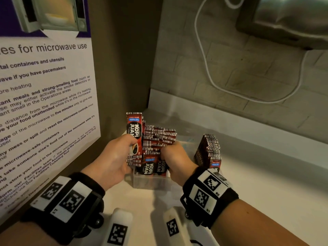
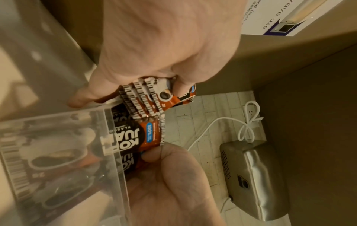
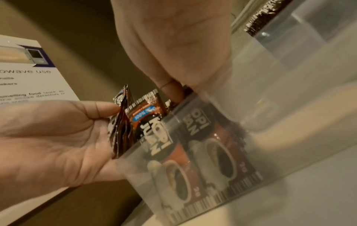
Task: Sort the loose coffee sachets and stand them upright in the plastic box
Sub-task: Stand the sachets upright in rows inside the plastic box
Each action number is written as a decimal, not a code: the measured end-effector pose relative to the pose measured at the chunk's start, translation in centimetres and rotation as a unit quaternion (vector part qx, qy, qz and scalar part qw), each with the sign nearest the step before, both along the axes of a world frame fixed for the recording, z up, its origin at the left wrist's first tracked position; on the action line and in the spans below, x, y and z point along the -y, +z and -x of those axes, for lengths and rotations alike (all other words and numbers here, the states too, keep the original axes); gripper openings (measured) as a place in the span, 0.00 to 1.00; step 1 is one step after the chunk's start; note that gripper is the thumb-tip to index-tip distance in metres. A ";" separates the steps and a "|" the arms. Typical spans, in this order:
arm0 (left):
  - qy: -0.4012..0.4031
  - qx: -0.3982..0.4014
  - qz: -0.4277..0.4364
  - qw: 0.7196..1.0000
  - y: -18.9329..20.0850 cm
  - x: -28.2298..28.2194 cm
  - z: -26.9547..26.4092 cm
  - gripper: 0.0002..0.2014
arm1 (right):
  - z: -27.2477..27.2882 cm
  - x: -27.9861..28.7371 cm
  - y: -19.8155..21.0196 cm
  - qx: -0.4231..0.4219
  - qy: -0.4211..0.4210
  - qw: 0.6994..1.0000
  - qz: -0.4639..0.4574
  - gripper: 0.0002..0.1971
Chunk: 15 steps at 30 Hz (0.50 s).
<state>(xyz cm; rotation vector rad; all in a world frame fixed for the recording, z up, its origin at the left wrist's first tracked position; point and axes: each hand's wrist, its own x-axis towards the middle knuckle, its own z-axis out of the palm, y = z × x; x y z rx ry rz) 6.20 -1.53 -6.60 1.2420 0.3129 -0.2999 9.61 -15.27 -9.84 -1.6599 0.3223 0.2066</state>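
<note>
At frame centre the left hand point(image 1: 113, 157) grips a bundle of sachets point(image 1: 134, 137), long axis upright, directly above the plastic box point(image 1: 150, 181), while the right hand point(image 1: 174, 159) clutches standing sachets.

microwave poster point(image 1: 44, 82), white cable point(image 1: 209, 80), steel dryer point(image 1: 287, 20) on walls.

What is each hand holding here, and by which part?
Left hand grips a small bunch of sachets by their lower half. Right hand curls over the top edges of sachets standing in the plastic box.
</note>
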 end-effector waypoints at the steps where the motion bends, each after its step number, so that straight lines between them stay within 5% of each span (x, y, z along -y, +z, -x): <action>1: 0.000 0.000 -0.001 1.000 0.0 0.0 0.0 0.12 | -0.1 -0.1 -0.2 -0.002 0.002 1.000 -0.004 0.13; 15: 0.068 0.086 -0.096 0.989 1.1 -0.7 -0.4 0.06 | 0.4 1.1 0.1 0.001 0.033 0.998 -0.053 0.24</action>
